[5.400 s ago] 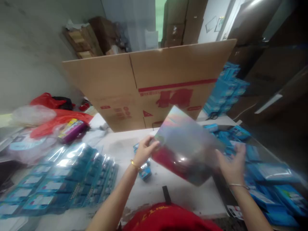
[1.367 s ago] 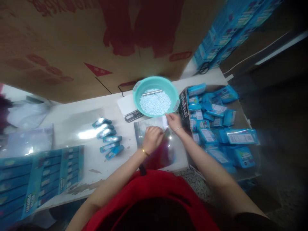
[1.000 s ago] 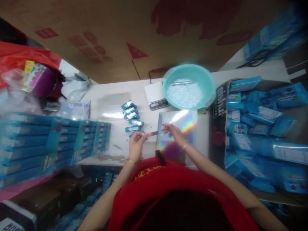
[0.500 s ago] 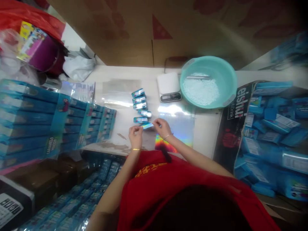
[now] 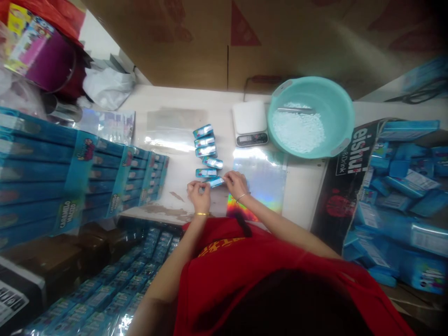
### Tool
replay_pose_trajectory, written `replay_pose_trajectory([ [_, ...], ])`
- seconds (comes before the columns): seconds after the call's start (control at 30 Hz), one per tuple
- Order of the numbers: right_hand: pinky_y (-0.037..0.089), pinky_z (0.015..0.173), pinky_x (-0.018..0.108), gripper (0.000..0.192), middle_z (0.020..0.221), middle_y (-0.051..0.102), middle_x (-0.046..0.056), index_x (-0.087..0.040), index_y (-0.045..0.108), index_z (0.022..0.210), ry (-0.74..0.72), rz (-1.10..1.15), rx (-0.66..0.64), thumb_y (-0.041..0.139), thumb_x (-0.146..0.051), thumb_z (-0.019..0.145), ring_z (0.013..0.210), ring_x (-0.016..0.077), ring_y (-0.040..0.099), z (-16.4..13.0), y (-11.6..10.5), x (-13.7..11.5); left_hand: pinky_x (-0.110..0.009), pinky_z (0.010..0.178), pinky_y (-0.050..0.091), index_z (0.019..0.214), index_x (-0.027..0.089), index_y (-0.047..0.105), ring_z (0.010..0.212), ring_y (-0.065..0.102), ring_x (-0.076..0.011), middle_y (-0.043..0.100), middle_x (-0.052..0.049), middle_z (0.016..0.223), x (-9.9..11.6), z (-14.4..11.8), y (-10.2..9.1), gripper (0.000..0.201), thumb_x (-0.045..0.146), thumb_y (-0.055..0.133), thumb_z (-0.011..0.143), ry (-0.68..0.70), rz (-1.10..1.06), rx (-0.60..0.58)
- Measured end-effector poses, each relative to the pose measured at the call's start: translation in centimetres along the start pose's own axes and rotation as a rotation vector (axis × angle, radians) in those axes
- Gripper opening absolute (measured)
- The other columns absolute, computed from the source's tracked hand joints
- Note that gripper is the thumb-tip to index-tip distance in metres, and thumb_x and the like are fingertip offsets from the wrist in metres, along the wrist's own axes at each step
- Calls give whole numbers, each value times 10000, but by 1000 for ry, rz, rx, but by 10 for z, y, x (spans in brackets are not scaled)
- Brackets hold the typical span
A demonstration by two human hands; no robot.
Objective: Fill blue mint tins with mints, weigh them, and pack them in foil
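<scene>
Left hand (image 5: 200,198), right hand (image 5: 238,185) pinching strip (image 5: 215,182) near table edge (image 5: 161,216)

Blue-and-white packets (image 5: 206,150), rainbow-streaked silvery sheet (image 5: 263,175)

left hand (image 5: 199,197), right hand (image 5: 237,184) pinch pale-blue strip (image 5: 216,182) | toward white table (image 5: 299,186)'s near edge | digital scale (image 5: 249,117), turquoise basin (image 5: 336,109) toward far edge

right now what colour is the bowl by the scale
The bowl is turquoise, clearest in the head view.
</scene>
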State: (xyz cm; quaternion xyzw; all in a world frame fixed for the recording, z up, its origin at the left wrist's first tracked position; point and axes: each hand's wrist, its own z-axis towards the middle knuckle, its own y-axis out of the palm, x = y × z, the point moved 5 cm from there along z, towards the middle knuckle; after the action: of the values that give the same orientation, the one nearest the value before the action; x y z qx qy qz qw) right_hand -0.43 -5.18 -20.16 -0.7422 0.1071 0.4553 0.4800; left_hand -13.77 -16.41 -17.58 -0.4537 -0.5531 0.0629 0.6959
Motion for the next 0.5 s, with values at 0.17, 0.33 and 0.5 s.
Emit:
replay_pose_trajectory([
  [0.17,319,738,278,172,784,594,4,-168,595,858,82,186,11,522,-317,905,763,150,516,-1,16,13,-349,908,388,765,181,504,925,494,-185,484,-15,908,-10,0,1,293,317,745,667,-122,-2,-3],
  [0.33,395,747,280,393,822,527,36,-150,499,1272,57,266,94,417,-331,932,788,168,504,-20,31,14,-289,797,452,1188,172,385,842,521,-131,459,-62,1073,-38,5,13,728,301,799,603,-465,-276,-139],
  [0.5,392,848,344,558,1067,537,120,-135,409,1392,-28,-41,-142,291,-77,850,993,221,475,-40,40,-1,-306,912,428,1341,116,298,1022,544,-187,463,-161,1215,-46,2,24,851,280,773,653,-634,-345,-238],
])
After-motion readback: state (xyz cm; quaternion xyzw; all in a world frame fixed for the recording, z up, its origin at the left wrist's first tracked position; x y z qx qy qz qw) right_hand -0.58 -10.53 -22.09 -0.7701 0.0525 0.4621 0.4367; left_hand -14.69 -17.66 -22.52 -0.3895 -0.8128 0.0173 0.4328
